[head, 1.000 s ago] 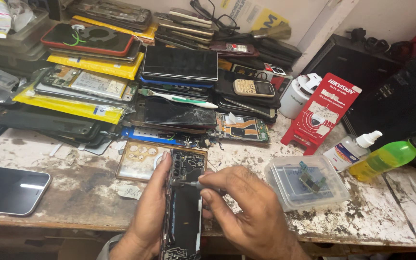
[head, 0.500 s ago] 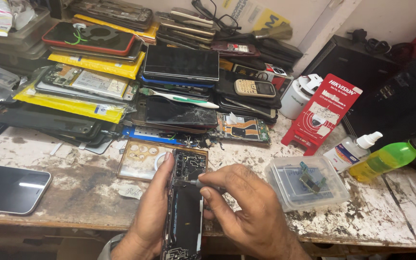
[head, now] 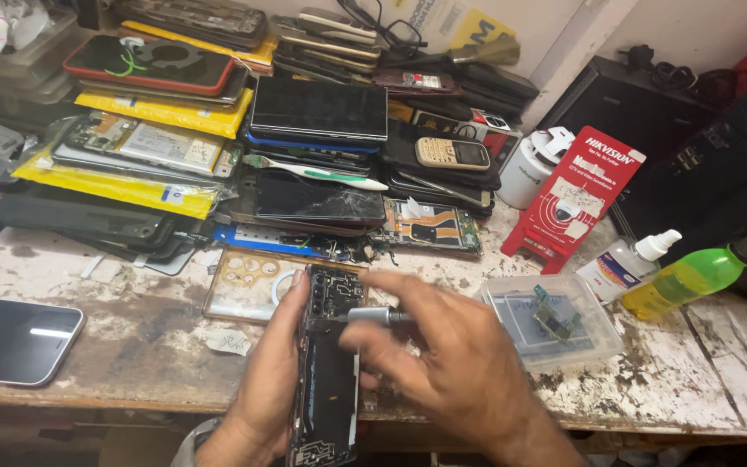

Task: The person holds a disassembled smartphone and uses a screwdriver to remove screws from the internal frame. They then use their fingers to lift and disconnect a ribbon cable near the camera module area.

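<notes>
Worn, stained surface (head: 123,346), front edge near the camera. Back half buried under a heap of phones (head: 317,112), flat yellow packs (head: 162,112) and loose boards. Black box (head: 641,104) at back right, red carded pack (head: 577,197) leaning in front of it, white tub (head: 533,169) just beside the pack. Green bottle (head: 693,278) lies tilted at far right, small white spray bottle (head: 628,264) next to it. Clear plastic tray (head: 555,324) with small parts sits right of centre. Dark phone (head: 12,339) lies screen up at left edge, well apart from the work. Tan template sheet (head: 248,285) lies flat behind the hands.

Opened phone (head: 328,372), back off, internals showing, at front centre over the surface edge, long axis pointing away from camera. Left hand (head: 261,389) clenched around its left side, fingers up along the edge, holding it. Right hand (head: 443,355) grasps a small grey screwdriver (head: 373,316), pinched between thumb and fingers, shaft roughly level, tip pointing left and meeting the phone's upper part near the camera module. Right hand slightly blurred. Toothbrush (head: 317,173), white and green, lies on the phone heap. Small keypad phone (head: 451,154) on the heap, right of it.
</notes>
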Motion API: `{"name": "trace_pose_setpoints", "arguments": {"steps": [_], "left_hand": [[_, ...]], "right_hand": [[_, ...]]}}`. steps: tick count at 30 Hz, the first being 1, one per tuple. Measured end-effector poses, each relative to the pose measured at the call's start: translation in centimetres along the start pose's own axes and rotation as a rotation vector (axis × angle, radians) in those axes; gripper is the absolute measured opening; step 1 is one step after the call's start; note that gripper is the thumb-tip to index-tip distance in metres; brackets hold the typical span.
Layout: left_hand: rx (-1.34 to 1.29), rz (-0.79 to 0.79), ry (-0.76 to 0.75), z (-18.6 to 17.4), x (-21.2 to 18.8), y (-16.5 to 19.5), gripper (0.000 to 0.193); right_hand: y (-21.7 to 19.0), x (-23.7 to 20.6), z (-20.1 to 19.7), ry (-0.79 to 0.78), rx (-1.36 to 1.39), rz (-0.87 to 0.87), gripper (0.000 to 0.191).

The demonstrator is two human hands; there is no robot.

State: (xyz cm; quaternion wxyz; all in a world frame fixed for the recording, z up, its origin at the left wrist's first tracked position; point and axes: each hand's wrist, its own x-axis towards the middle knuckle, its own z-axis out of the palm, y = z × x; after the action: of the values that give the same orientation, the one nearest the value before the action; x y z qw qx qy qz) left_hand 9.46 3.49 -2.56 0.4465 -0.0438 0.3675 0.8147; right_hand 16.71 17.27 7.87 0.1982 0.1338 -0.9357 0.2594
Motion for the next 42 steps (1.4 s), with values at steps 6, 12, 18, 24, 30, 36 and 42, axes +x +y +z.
{"name": "trace_pose_setpoints", "arguments": {"steps": [6,12,18,24,30,36,42], "left_hand": [[-0.011,0.003,0.001,-0.1,0.1,-0.1,0.078],[-0.042,0.019,-0.003,-0.2,0.0,-0.3,0.076],[-0.096,0.053,-0.013,0.0,0.1,-0.2,0.072],[-0.101,0.038,-0.008,0.1,0.1,0.1,0.068],[-0.105,0.038,-0.015,-0.1,0.3,0.1,0.069],[-0.054,0.025,0.043,-0.3,0.3,-0.1,0.070],[-0.047,0.042,-0.073,-0.9,-0.2,0.6,0.087]], "right_hand": [[-0.5,0.0,0.0,-0.118,0.078,0.356,0.039],[-0.3,-0.4,0.2,0.030,-0.030,0.022,0.041],[0.0,-0.9,0.3,-0.026,0.055,0.090,0.032],[0.0,-1.0,0.5,-0.042,0.140,0.214,0.030],[0.0,-0.7,0.6,-0.004,0.093,0.150,0.031],[0.1,-1.0,1.1,0.025,0.167,0.204,0.018],[2.5,-1.7,0.3,0.109,0.036,0.155,0.015]]}}
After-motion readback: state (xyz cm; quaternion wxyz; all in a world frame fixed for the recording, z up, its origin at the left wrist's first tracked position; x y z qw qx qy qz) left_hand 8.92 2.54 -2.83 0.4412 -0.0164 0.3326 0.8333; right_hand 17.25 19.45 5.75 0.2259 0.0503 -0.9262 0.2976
